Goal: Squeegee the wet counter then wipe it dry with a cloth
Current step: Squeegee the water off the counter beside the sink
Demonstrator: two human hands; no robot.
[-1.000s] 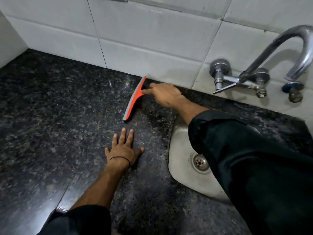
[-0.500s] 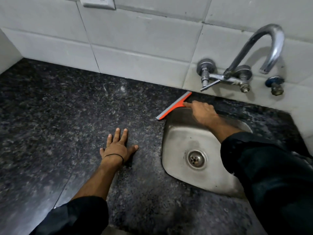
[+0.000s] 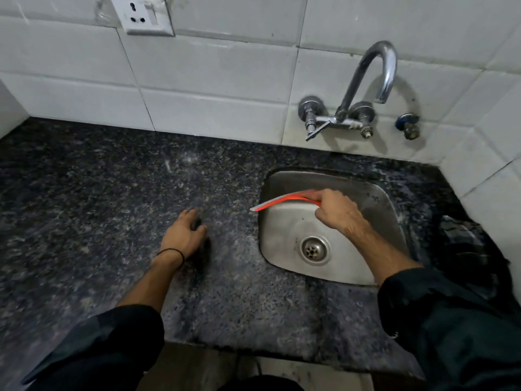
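Note:
My right hand (image 3: 337, 211) grips the orange squeegee (image 3: 282, 201) by its handle. The blade hangs over the left part of the steel sink (image 3: 287, 249), its tip just past the sink's left rim. My left hand (image 3: 183, 235) rests on the dark speckled granite counter (image 3: 98, 207) left of the sink, fingers curled down and holding nothing. A dark cloth (image 3: 465, 244) lies crumpled on the counter right of the sink.
A chrome tap (image 3: 369, 86) juts from the white tiled wall above the sink, with a small valve (image 3: 408, 127) to its right. A wall socket (image 3: 146, 16) sits at top left. The counter's front edge runs near the bottom.
My right hand has drawn the squeegee from the counter by the back wall rightward and nearer, over the sink. My left hand's fingers have curled from flat.

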